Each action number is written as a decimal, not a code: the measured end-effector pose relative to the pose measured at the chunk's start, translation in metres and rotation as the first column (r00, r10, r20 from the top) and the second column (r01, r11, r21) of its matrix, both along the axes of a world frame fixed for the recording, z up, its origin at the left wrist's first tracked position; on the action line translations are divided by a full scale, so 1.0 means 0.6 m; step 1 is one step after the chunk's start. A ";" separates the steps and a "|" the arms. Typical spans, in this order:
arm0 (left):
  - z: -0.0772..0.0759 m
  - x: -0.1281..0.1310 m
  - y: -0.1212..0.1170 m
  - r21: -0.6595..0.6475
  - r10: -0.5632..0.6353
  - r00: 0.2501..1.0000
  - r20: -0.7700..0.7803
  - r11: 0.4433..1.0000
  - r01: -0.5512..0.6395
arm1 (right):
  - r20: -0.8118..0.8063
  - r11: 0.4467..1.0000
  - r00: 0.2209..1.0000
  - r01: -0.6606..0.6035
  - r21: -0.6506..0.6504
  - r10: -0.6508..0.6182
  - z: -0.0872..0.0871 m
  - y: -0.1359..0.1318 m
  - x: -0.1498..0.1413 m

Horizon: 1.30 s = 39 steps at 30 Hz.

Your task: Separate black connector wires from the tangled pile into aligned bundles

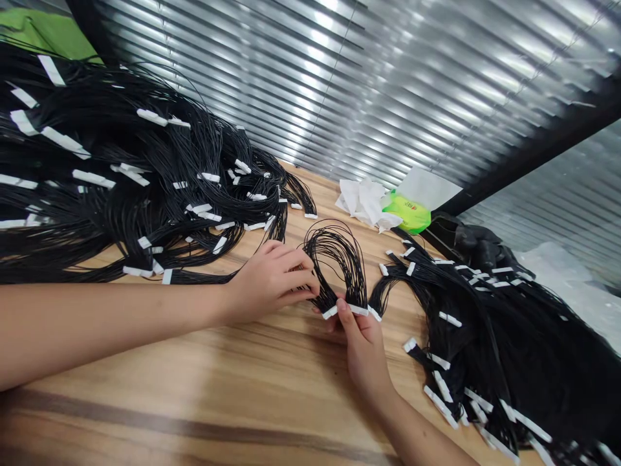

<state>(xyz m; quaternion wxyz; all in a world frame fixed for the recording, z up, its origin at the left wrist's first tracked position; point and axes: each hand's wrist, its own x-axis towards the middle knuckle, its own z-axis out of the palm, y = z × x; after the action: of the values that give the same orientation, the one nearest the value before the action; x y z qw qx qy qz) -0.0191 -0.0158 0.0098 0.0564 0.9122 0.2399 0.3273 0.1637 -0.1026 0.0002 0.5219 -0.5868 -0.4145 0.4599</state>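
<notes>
Grip, right hand: clamped on the looped cable bundle [359, 278] at its white end connectors [359, 310]; I saw the right hand [365, 346] with its thumb on top and its other fingers mostly hidden beneath.
Grip, left hand: fingers curled at the loop's 9 o'clock flank; I could not tell whether the left hand [272, 275] pinched any wires or only touched them.
Looped bundle: centre of my dial, raised in an arch, with its two ends nearly side by side.
Stage of the bundle: formed into one loop, as I judged it; I saw no tie or wrap around it.
Left heap [169, 162]: at 10 o'clock, many black bundles, tangled and overlapping, white connectors scattered through them.
Right heap [533, 362]: between 3 and 4 o'clock, also large, many connectors lying along its near edge.
Overall progress: one bundle in hand, many in both heaps; I could not tell which heap, if either, was finished.
Crumpled white tissues [361, 200]: at 1 o'clock, next to the bright green packet [407, 211] at 2.
Wood-grain table [218, 388]: under both hands, bare toward 6 o'clock.
Corrugated metal panel [301, 77]: beyond the table, at 12 o'clock.
</notes>
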 end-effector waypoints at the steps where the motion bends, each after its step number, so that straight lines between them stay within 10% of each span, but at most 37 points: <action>1: 0.002 0.000 -0.001 -0.005 0.003 1.000 0.002 1.000 -0.003 | 0.001 1.000 1.000 0.007 0.000 -0.007 0.001 0.000 0.000; 15: 0.001 0.003 -0.009 -0.149 -0.459 0.881 -0.118 0.885 0.441 | -0.381 0.987 0.911 0.156 -0.042 -0.160 -0.001 0.009 0.010; 28: -0.010 0.006 0.000 -0.250 -0.299 0.953 -0.038 0.927 0.281 | -0.437 0.996 0.897 -0.083 -0.023 0.065 0.007 -0.001 0.002; 39: -0.003 0.002 0.006 -0.541 0.040 0.974 0.223 0.836 0.090 | -0.581 0.994 0.814 -0.079 -0.074 0.021 0.012 -0.001 -0.001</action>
<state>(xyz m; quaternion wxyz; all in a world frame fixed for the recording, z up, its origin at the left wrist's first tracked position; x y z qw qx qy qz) -0.0178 -0.0121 0.0079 0.3458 0.8180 0.3034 0.3453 0.1634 -0.1032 0.0071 0.5825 -0.4319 -0.2292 0.6493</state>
